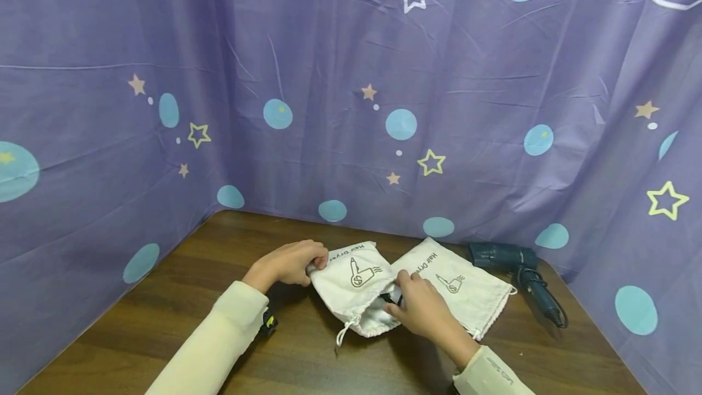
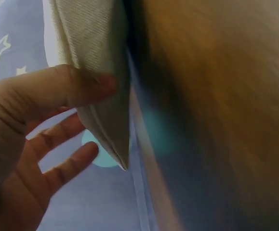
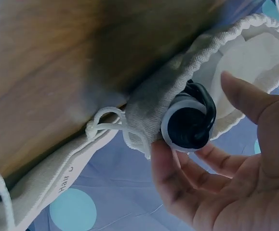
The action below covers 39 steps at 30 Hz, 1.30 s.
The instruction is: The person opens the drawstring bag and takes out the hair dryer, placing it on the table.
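Observation:
A white drawstring bag [image 1: 351, 282], printed "Hair Dryer" with a dryer drawing, lies at mid-table, its mouth towards the person. My left hand [image 1: 293, 263] grips its far-left corner; in the left wrist view the thumb lies over the cloth [image 2: 93, 43], fingers behind. My right hand [image 1: 425, 309] is at the gathered mouth. Inside, the right wrist view shows a round black end with a pale ring [image 3: 187, 126] and a black cord loop [image 3: 205, 103]. The right fingers bend beneath that end, near the bag's rim, while the thumb stands apart from it. The rest of the thing is hidden.
A second white "Hair Dryer" bag [image 1: 463, 282] lies flat to the right. Beyond it is a dark teal hair dryer [image 1: 501, 256] with its cord wound at the handle. A small black and yellow object [image 1: 267, 323] sits partly behind the left sleeve. Purple curtains [image 1: 351, 108] border the table.

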{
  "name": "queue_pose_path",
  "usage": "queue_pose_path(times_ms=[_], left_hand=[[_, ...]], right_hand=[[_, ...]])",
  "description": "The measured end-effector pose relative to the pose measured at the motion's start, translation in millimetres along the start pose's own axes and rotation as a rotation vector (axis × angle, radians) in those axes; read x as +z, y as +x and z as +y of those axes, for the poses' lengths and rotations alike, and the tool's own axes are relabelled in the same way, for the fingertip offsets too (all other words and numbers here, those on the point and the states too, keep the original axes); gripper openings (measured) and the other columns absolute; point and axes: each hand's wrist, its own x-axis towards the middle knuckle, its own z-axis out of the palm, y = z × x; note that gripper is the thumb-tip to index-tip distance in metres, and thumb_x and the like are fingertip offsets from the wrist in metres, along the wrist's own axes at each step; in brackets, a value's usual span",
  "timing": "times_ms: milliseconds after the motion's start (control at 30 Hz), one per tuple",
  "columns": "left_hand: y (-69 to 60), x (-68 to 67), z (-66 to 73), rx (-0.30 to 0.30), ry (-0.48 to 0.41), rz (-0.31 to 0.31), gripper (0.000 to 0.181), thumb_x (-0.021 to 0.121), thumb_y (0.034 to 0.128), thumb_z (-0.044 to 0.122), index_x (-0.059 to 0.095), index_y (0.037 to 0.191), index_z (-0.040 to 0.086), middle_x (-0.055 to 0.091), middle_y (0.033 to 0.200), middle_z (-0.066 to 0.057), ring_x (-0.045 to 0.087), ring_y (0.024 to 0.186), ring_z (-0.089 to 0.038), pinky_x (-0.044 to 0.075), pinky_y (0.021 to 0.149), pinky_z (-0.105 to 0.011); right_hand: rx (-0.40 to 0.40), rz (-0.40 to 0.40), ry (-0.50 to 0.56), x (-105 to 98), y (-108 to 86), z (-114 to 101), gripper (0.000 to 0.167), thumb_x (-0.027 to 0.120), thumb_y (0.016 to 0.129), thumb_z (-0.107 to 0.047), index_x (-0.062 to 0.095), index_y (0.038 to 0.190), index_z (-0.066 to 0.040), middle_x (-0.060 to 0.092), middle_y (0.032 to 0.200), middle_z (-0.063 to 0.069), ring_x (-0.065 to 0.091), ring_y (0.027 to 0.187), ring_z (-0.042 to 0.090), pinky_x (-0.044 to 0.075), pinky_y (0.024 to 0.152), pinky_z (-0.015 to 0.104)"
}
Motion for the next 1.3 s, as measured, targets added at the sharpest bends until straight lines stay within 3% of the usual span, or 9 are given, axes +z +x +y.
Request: queue_pose_path(times_ms=[200, 400, 600, 967, 1300], left_hand=[[7.7, -0.4, -3.6, 0.007, -0.130, -0.055, 0.035, 0.069, 0.0594, -0.013, 0.056, 0.076, 0.014, 0.047, 0.069, 0.008, 0.043, 0.066, -0.005, 0.037, 0.059, -0.023], [8.2, -1.9, -4.5, 0.000, -0.138, -0.069, 0.032, 0.066, 0.0605, -0.014, 0.056, 0.073, 0.013, 0.046, 0.066, 0.008, 0.041, 0.063, -0.004, 0.035, 0.058, -0.022], [4.9, -3.9, -4.7, 0.033, -0.152, -0.054, 0.028, 0.065, 0.0625, -0.015, 0.056, 0.071, 0.011, 0.046, 0.065, 0.006, 0.041, 0.062, -0.003, 0.034, 0.057, -0.021], [3.4, -4.3, -11.3, 0.057, -0.130, -0.021, 0.031, 0.068, 0.0645, -0.010, 0.055, 0.069, 0.018, 0.049, 0.064, 0.009, 0.044, 0.063, -0.002, 0.037, 0.058, -0.021], [7.0, -8.2, -15.0, 0.059, -0.152, -0.007, 0.033, 0.070, 0.0663, -0.009, 0.056, 0.070, 0.020, 0.050, 0.067, 0.011, 0.046, 0.065, -0.002, 0.039, 0.059, -0.022]], right_hand=[[0.045, -0.015, -0.001, 0, 9.1, -1, 0.040, 0.089, 0.076, -0.019, 0.058, 0.097, -0.006, 0.057, 0.082, 0.008, 0.056, 0.069, 0.024, 0.047, 0.061, 0.042], [0.043, -0.041, 0.038, -2, 13.4, 2, 0.038, 0.088, 0.075, -0.015, 0.057, 0.095, -0.007, 0.058, 0.077, 0.004, 0.055, 0.067, 0.021, 0.046, 0.059, 0.042], [0.059, -0.071, 0.078, -3, 14.6, 2, 0.036, 0.087, 0.077, -0.015, 0.057, 0.096, -0.008, 0.057, 0.076, 0.001, 0.052, 0.067, 0.018, 0.045, 0.061, 0.042], [0.058, -0.063, 0.102, -9, 14.3, 12, 0.039, 0.090, 0.073, -0.012, 0.054, 0.088, -0.009, 0.055, 0.073, 0.000, 0.052, 0.069, 0.019, 0.045, 0.066, 0.043], [0.132, -0.100, 0.073, -22, 16.4, 30, 0.036, 0.092, 0.068, -0.011, 0.061, 0.086, -0.008, 0.062, 0.080, 0.004, 0.059, 0.077, 0.023, 0.050, 0.073, 0.047]])
